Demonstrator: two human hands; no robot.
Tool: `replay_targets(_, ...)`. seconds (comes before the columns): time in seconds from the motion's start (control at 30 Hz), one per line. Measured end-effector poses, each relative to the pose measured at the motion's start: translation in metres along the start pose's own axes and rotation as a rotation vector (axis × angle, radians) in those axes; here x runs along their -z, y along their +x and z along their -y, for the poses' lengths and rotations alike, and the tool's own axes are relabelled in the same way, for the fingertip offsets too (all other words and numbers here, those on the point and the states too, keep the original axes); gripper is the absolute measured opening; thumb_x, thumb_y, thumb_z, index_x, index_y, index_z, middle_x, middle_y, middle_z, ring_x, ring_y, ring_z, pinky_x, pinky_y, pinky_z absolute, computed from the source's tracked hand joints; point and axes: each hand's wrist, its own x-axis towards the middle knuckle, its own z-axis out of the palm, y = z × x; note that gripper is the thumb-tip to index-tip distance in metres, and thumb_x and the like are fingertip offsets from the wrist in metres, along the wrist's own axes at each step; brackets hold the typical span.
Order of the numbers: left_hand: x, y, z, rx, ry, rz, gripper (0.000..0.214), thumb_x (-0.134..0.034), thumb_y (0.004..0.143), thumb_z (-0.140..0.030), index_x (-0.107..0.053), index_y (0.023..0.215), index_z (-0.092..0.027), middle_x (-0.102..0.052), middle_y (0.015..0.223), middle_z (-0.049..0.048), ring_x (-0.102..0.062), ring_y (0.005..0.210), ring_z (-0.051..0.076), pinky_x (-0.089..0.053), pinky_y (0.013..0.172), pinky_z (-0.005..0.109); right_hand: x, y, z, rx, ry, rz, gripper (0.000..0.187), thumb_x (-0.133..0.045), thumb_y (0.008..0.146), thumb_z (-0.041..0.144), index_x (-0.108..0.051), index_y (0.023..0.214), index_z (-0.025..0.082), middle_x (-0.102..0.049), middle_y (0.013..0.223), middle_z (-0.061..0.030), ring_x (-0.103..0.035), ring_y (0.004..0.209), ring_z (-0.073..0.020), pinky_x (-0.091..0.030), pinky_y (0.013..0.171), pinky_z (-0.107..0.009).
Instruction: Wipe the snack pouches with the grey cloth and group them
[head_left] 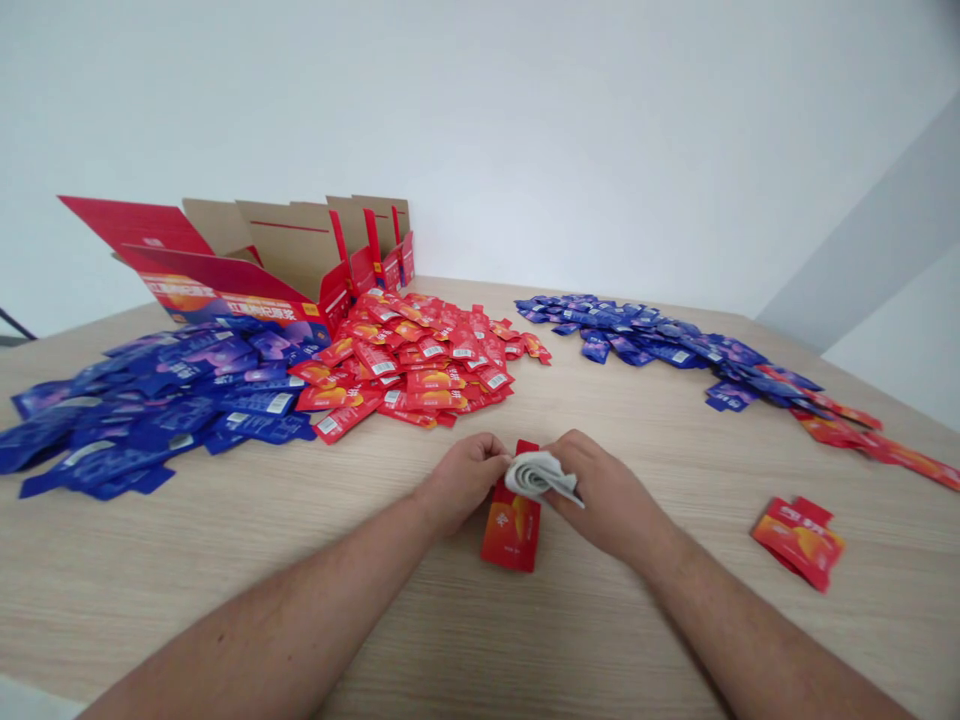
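In the middle of the head view, my left hand (463,485) pinches the left edge of a red packet (511,535) with an orange fruit print. My right hand (609,492) grips a folded white cloth or paper wipe (541,474), its layers rolled in a spiral. The wipe covers the upper part of the packet; whether it presses on it I cannot tell. Off to the right lies a small stack of red packets (801,540), apart from my hands. Beyond my left hand is a heap of red packets (420,360).
Blue packets (187,390) are heaped at the left. Behind them stand several open red cardboard boxes (247,290) with raised flaps. A long row of blue packets (637,330) curves along the back right, ending in red packets (862,430). A white wall (525,130) rises behind the table.
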Motion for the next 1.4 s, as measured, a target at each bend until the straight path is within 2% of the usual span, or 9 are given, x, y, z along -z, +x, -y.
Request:
replay_targets(0.2,-0.001,-0.001,0.0,-0.008,-0.007,-0.044,0.019,-0.068,0.067,-0.029,-0.052,0.072,-0.019,-0.055,0.061,-0.0047,-0.049,0.056,0.01,-0.038,0.057,0.024,-0.001,0.0,0.003,-0.027,-0.033,-0.034,0.014,-0.065,0.086,0.017,-0.063,0.1,0.021,-0.065,0.103,-0.0068,-0.062,0.097,-0.0211,-0.05,0.086,-0.034)
replay_targets(0.33,-0.001,-0.003,-0.001,-0.012,-0.019,0.006,0.021,-0.069,0.068,-0.032,-0.053,0.073,-0.019,-0.055,0.061,-0.0049,-0.047,0.055,0.01,-0.037,0.054,0.023,-0.001,-0.001,0.006,0.065,0.015,0.082,0.02,-0.071,0.081,0.016,-0.064,0.099,0.023,-0.065,0.103,-0.0047,-0.063,0.095,-0.0198,-0.05,0.082,-0.031)
replay_targets(0.47,-0.001,-0.003,-0.002,-0.003,-0.007,-0.05,0.02,-0.068,0.068,-0.031,-0.052,0.071,-0.019,-0.054,0.06,-0.005,-0.047,0.055,0.01,-0.037,0.054,0.023,-0.002,-0.001,0.006,-0.037,-0.024,0.008,0.017,-0.066,0.085,0.016,-0.064,0.101,0.022,-0.065,0.104,-0.0066,-0.063,0.099,-0.0216,-0.05,0.086,-0.034)
replay_targets(0.63,-0.001,-0.002,0.0,0.004,-0.012,-0.016,0.022,-0.069,0.069,-0.034,-0.053,0.074,-0.019,-0.056,0.062,-0.0045,-0.048,0.055,0.01,-0.039,0.054,0.023,-0.001,-0.001,0.006,0.018,-0.004,0.084,0.018,-0.069,0.084,0.017,-0.064,0.1,0.022,-0.064,0.104,-0.0057,-0.063,0.094,-0.0206,-0.051,0.082,-0.033)
replay_targets(0.77,-0.001,-0.002,0.0,-0.004,-0.015,-0.054,0.021,-0.069,0.069,-0.032,-0.053,0.073,-0.019,-0.055,0.062,-0.0046,-0.049,0.056,0.01,-0.04,0.055,0.023,-0.001,-0.001,0.007,-0.045,-0.024,0.016,0.016,-0.065,0.086,0.017,-0.063,0.102,0.02,-0.064,0.106,-0.0076,-0.062,0.101,-0.0226,-0.05,0.087,-0.035)
replay_targets(0.9,-0.002,-0.004,-0.002,0.007,-0.027,-0.012,0.021,-0.069,0.07,-0.033,-0.053,0.075,-0.02,-0.056,0.061,-0.0045,-0.049,0.054,0.01,-0.04,0.053,0.024,-0.001,-0.002,0.008,0.049,0.005,0.099,0.017,-0.069,0.083,0.019,-0.063,0.099,0.022,-0.064,0.103,-0.0048,-0.062,0.093,-0.0196,-0.049,0.08,-0.031)
replay_targets(1.1,-0.004,-0.003,-0.002,0.012,-0.014,-0.084,0.019,-0.069,0.072,-0.03,-0.054,0.076,-0.02,-0.058,0.062,-0.0032,-0.052,0.054,0.012,-0.04,0.052,0.024,-0.003,0.001,-0.006,-0.139,-0.094,-0.149,0.01,-0.061,0.089,0.027,-0.061,0.096,0.019,-0.063,0.098,-0.0082,-0.061,0.093,-0.0224,-0.047,0.08,-0.033)
replay_targets(1.2,-0.005,-0.004,-0.002,0.001,0.004,-0.066,0.02,-0.07,0.071,-0.03,-0.053,0.075,-0.02,-0.058,0.062,-0.0032,-0.053,0.054,0.012,-0.039,0.051,0.024,-0.004,0.002,-0.01,-0.074,-0.08,-0.144,0.012,-0.062,0.088,0.028,-0.06,0.096,0.02,-0.063,0.096,-0.0073,-0.06,0.093,-0.0228,-0.046,0.08,-0.033)
replay_targets(1.4,-0.006,-0.008,-0.002,-0.032,0.088,-0.003,0.015,-0.068,0.074,-0.029,-0.056,0.076,-0.02,-0.059,0.063,-0.0032,-0.052,0.055,0.012,-0.04,0.052,0.024,-0.003,0.003,-0.008,-0.106,-0.077,-0.183,0.01,-0.062,0.087,0.029,-0.058,0.091,0.021,-0.061,0.093,-0.0071,-0.058,0.087,-0.0226,-0.045,0.076,-0.033)
